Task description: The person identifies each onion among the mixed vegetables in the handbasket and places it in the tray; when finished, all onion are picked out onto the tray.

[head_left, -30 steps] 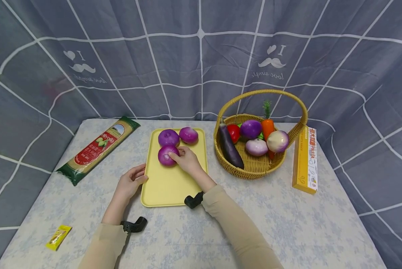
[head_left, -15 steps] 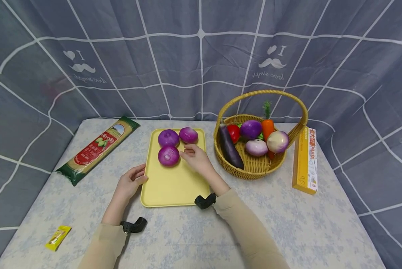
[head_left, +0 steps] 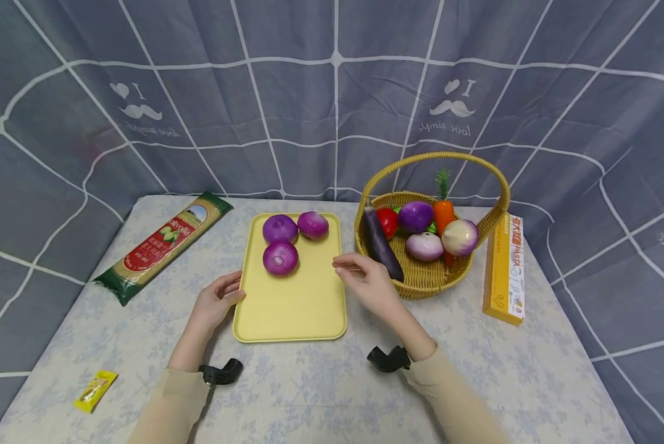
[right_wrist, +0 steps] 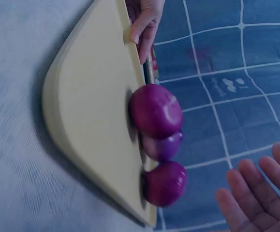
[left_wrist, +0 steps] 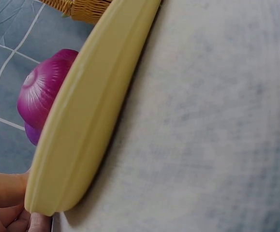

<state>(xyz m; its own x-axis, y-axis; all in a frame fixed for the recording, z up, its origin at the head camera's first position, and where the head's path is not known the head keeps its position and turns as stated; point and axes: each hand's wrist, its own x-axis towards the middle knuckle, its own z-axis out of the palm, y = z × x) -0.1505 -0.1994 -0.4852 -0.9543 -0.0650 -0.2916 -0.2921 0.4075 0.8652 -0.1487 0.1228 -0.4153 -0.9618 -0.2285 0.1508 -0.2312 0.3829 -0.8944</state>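
A yellow tray (head_left: 290, 308) lies on the table, with three purple onions on it. Two sit along its far part, a whole onion (head_left: 280, 229) and a smaller onion (head_left: 313, 226); a third onion (head_left: 280, 258) with a ringed top touches the whole one. My left hand (head_left: 216, 301) holds the tray's left edge; in the right wrist view its thumb (right_wrist: 139, 30) lies on the rim. Between tray and basket, my right hand (head_left: 369, 282) hovers at the tray's right edge. Its fingers (right_wrist: 256, 186) are relaxed and hold nothing.
A wicker basket (head_left: 421, 288) with a tall handle stands right, holding an eggplant (head_left: 381, 243), a carrot (head_left: 444, 214) and several other vegetables. Beyond it lies a pasta box (head_left: 504, 271). Left are a spaghetti bag (head_left: 165, 246) and a small yellow packet (head_left: 95, 391).
My right hand has let go of the front onion and moved right, away from it, to the tray's right edge. My left hand has stayed on the tray.
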